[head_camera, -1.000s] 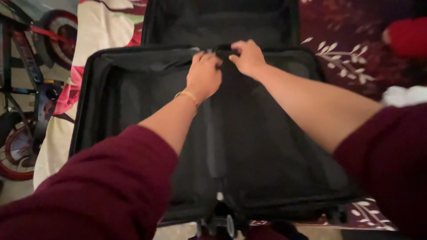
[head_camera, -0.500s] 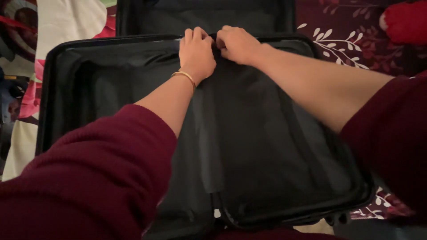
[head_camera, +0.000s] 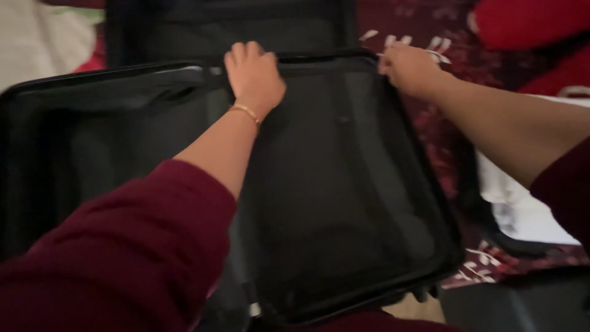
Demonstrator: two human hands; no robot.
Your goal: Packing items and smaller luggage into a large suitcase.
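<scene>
An open black suitcase (head_camera: 430, 203) lies in front of me, its inside covered by a black fabric divider (head_camera: 332, 184). My left hand (head_camera: 253, 74), with a thin gold bangle on the wrist, presses its closed fingers on the far edge of the divider near the middle. My right hand (head_camera: 410, 67) grips the far right corner of the suitcase rim. Both arms wear dark red sleeves. The frame is blurred, so what the fingers pinch is unclear.
The suitcase's other half (head_camera: 227, 27) stands open at the back. A dark red bedspread with white leaf patterns (head_camera: 430, 24) lies to the right, a red cushion (head_camera: 528, 21) at top right, white cloth (head_camera: 522, 209) at right.
My right hand has slid from beside the left hand along the far edge to the right corner. The left hand stays near the middle. The view has shifted left and blurred.
</scene>
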